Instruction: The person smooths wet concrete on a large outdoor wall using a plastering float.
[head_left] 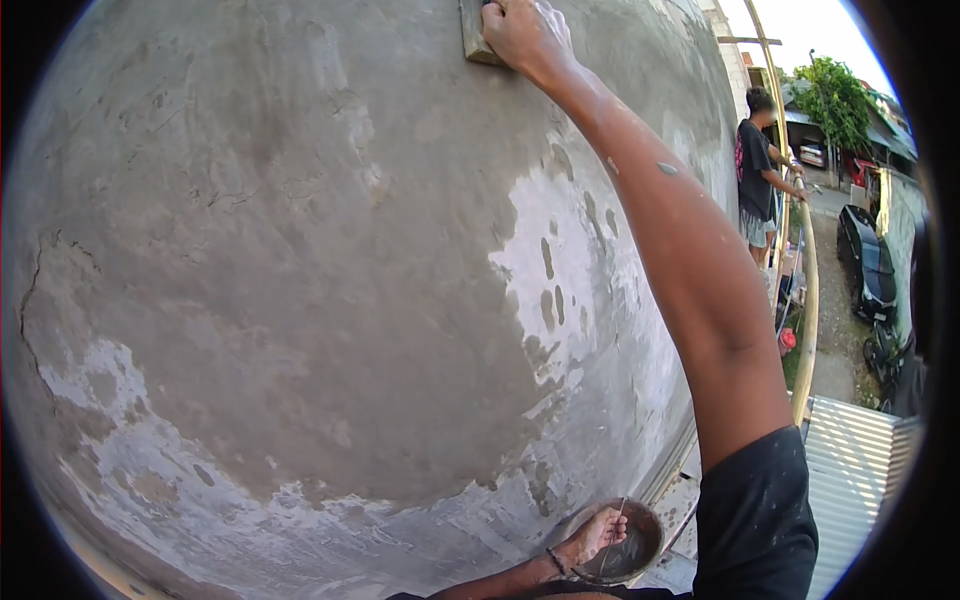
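Observation:
My right hand is raised high and grips a wooden float, pressed flat against the grey plastered wall. My right arm stretches diagonally up across the view. Down low, my left hand holds the rim of a round metal pan that has wet grey mortar in it; a thin tool handle sticks up out of the pan beside the fingers.
Whitish patches show where the wall's wet coat is thin, and a crack runs at the left. Another person stands at the wall farther right, by bamboo scaffold poles. Below right are a corrugated roof and a parked car.

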